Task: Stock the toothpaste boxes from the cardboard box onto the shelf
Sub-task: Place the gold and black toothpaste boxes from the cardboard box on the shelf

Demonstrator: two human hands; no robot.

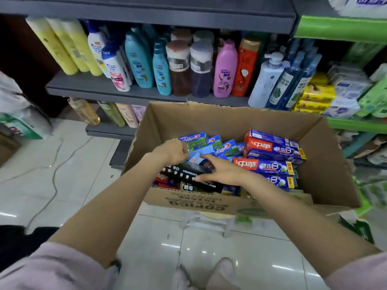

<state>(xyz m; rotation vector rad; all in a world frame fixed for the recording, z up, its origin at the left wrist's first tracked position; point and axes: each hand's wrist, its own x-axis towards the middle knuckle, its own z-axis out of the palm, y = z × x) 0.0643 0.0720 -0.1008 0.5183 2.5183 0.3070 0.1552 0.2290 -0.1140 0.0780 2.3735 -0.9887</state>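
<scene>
Our left hand and right hand pinch a blue toothpaste box mid-frame inside the cardboard box; shampoo bottles crowd the shelf above.

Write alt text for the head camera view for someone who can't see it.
Both hands, left hand and right hand, reach into an open cardboard box full of toothpaste boxes, fingers on a black one. Behind it, grey shelves hold shampoo bottles.

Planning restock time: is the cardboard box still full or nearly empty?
Still well stocked: the cardboard box holds many toothpaste boxes across its bottom.
</scene>
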